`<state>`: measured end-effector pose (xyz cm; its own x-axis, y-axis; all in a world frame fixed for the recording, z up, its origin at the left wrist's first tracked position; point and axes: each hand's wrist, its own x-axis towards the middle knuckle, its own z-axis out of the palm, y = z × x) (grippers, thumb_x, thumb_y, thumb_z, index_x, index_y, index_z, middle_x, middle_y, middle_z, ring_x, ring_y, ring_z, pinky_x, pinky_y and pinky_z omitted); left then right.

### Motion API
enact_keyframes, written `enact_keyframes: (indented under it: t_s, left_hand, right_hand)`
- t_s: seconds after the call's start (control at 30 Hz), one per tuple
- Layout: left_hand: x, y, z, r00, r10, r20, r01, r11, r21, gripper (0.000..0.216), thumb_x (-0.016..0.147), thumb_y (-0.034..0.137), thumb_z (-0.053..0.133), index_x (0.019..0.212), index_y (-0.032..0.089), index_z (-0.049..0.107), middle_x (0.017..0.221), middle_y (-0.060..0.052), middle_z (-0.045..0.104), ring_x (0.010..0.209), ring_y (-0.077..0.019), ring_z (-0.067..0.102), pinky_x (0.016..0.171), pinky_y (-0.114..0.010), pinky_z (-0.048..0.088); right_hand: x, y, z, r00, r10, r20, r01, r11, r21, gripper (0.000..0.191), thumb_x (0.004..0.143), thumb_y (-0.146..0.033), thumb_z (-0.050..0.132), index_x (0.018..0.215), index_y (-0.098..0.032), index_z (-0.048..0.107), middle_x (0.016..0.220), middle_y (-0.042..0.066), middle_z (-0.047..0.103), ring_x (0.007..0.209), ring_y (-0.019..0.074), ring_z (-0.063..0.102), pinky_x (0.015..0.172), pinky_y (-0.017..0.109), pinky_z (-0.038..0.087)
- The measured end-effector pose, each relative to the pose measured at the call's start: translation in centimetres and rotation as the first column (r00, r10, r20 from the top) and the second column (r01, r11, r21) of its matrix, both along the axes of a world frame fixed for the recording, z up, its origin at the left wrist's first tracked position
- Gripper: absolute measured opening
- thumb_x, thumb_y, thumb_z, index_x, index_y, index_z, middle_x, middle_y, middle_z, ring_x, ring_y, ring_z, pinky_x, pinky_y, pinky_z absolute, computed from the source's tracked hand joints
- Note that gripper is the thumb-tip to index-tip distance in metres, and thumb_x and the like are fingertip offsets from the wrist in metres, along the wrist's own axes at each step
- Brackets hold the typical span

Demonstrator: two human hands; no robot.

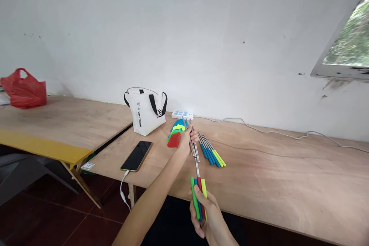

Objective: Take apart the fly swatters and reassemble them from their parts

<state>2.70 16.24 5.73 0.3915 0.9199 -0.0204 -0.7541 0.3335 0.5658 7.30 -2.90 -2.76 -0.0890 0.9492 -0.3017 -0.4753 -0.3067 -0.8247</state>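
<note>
Four-finger grip of my right hand [209, 213] closes round a bundle of green, blue, red and yellow grips of fly-swatter handles [199, 198], near the table's front edge. Slim metal shafts [197, 167] run up from them toward my left hand [189, 138]. That hand is closed round several metal shafts, whose tips stick out above the fingers. Whether all these shafts belong to the lower bundle, I cannot tell. Beside my left hand lies an overlapping stack of fly-swatter heads [174, 140], red in front, then green, yellow and blue. Blue and yellow fly-swatter handles [211, 152] lie to the right.
A white bag [145, 113] with black straps and a white power strip [182, 115] stand by the wall. Left of my arm lies a phone [137, 155] on a charging cable. A grey cord [253, 126] runs rightward. On another table sits a red plastic bag [27, 90].
</note>
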Motion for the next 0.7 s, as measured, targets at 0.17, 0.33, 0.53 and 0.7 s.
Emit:
enact_keyframes:
  t_s: [0.17,0.33,0.53,0.7]
  left_hand:
    - [-1.4,-1.0,-0.5,0.999,0.021,-0.036,-0.019,0.998,0.060,0.033,0.093,0.039,0.072,0.083,0.015,0.052,0.057,0.009,0.038,0.039,-0.0027,0.032,0.036,-0.014,0.027]
    - [-0.3,-3.1,-2.3,0.995,-0.030,-0.100,0.041,0.993,0.114,0.037,0.087,0.046,0.077,0.088,0.018,0.053,0.057,0.008,0.043,0.042,-0.0058,0.039,0.039,-0.016,0.033]
    - [0.1,-4.0,-2.6,0.994,0.087,-0.061,-0.081,0.992,0.100,0.036,0.086,0.044,0.078,0.093,0.014,0.060,0.062,0.003,0.057,0.049,-0.0092,0.053,0.049,-0.021,0.049]
    - [-0.8,-4.5,-2.1,0.984,0.159,-0.081,-0.155,0.987,0.045,0.027,0.092,0.036,0.072,0.098,0.010,0.064,0.084,-0.010,0.073,0.071,-0.0186,0.072,0.070,-0.031,0.062]
  right_hand:
    - [0.1,0.1,-0.4,0.994,0.093,0.060,-0.093,0.996,0.002,0.074,0.063,-0.088,0.069,0.091,-0.021,0.050,0.050,-0.008,0.052,0.032,0.0063,0.038,0.028,0.018,0.017]
    - [1.2,0.9,0.8,0.990,0.046,0.130,-0.052,0.998,0.044,0.071,0.067,-0.083,0.071,0.094,-0.021,0.051,0.053,-0.009,0.050,0.037,0.0050,0.038,0.036,0.018,0.011]
    - [2.4,1.4,0.6,0.985,0.059,0.161,-0.073,0.994,0.080,0.065,0.073,-0.078,0.071,0.097,-0.020,0.052,0.053,-0.009,0.049,0.038,0.0039,0.034,0.040,0.020,0.011]
    - [3.2,1.8,0.2,0.978,0.061,0.199,-0.083,0.991,0.106,0.066,0.075,-0.078,0.068,0.100,-0.019,0.053,0.055,-0.007,0.051,0.038,0.0046,0.035,0.039,0.020,0.011]
